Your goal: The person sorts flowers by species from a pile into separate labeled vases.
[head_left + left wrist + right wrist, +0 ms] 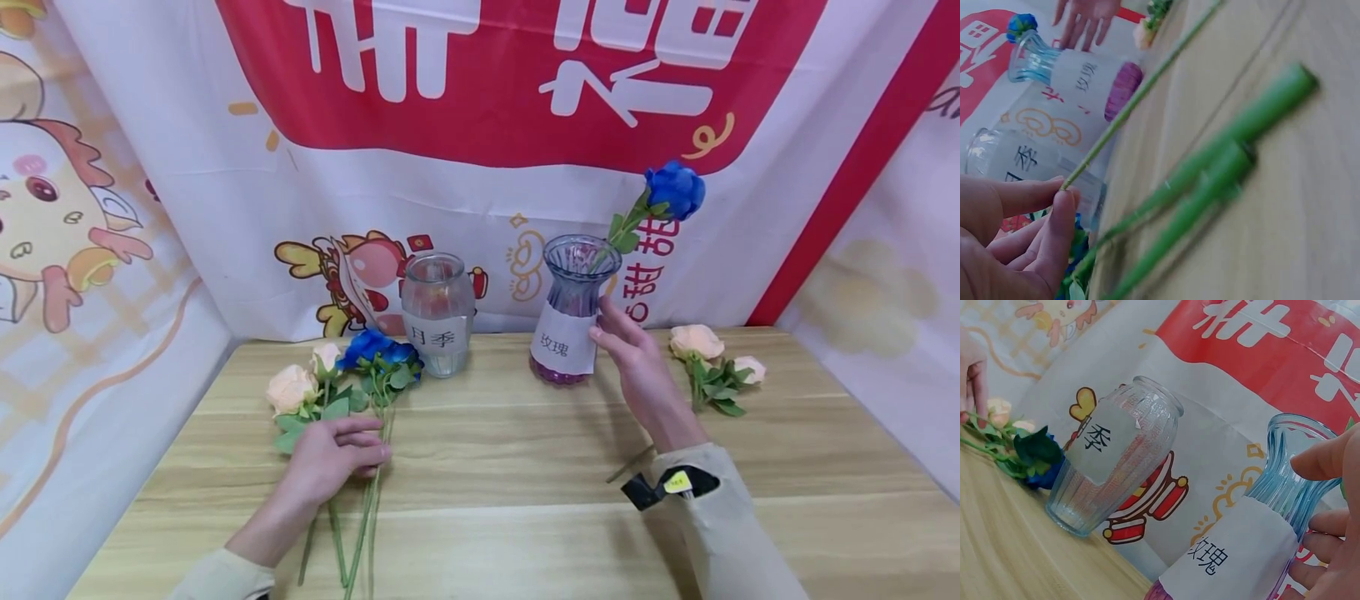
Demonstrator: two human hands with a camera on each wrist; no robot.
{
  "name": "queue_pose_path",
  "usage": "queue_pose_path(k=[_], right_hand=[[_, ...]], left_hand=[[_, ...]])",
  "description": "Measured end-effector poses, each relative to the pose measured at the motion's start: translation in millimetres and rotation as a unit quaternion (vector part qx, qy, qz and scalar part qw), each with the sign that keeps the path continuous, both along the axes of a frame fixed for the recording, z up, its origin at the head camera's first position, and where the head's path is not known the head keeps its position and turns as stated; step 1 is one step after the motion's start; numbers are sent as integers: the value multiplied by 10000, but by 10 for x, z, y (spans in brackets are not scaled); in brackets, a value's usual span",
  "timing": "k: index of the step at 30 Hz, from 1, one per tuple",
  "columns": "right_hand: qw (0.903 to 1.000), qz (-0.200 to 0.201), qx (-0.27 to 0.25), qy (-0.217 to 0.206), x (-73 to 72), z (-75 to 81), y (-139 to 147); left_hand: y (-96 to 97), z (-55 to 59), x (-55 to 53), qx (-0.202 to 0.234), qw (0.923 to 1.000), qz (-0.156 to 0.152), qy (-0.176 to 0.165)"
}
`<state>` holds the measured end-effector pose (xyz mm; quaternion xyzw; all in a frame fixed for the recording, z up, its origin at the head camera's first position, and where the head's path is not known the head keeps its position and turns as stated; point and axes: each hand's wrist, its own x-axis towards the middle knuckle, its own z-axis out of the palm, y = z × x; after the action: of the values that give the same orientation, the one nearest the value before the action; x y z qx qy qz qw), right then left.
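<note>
Near the left side of the table, my left hand (330, 458) pinches a thin green flower stem (1117, 122) between thumb and fingers. Blue flowers (381, 354) and pale peach roses (291, 389) lie just beyond that hand, their stems running toward the front edge. My right hand (633, 362) is at the right side of a blue-to-purple glass vase (572, 293), fingers spread and relaxed by its neck and label. One blue rose (675, 190) stands in this vase, leaning right. To its left is a clear glass vase (437, 292), also labelled.
Two peach roses (696, 342) lie on the table (495, 467) right of my right hand, part of their stems hidden by that arm. A printed cloth (480, 196) hangs close behind both vases, and more printed cloth borders the table's left and right sides.
</note>
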<state>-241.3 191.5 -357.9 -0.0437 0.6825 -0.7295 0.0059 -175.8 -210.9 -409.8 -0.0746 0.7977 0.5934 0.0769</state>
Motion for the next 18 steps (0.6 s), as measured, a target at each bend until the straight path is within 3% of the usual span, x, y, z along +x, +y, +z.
queue_pose_path(k=[4, 9, 14, 18], right_hand=[[10000, 1, -21, -40, 1, -2, -8], [10000, -3, -2, -53, 4, 1, -11], [10000, 9, 48, -50, 12, 0, -3], [10000, -3, 77, -47, 19, 3, -2]], left_hand=[[34, 76, -10, 568, 9981, 163, -144], [116, 178, -41, 1226, 9915, 435, -88], [245, 261, -65, 1816, 9802, 767, 192], [384, 329, -126, 2212, 9666, 1211, 460]])
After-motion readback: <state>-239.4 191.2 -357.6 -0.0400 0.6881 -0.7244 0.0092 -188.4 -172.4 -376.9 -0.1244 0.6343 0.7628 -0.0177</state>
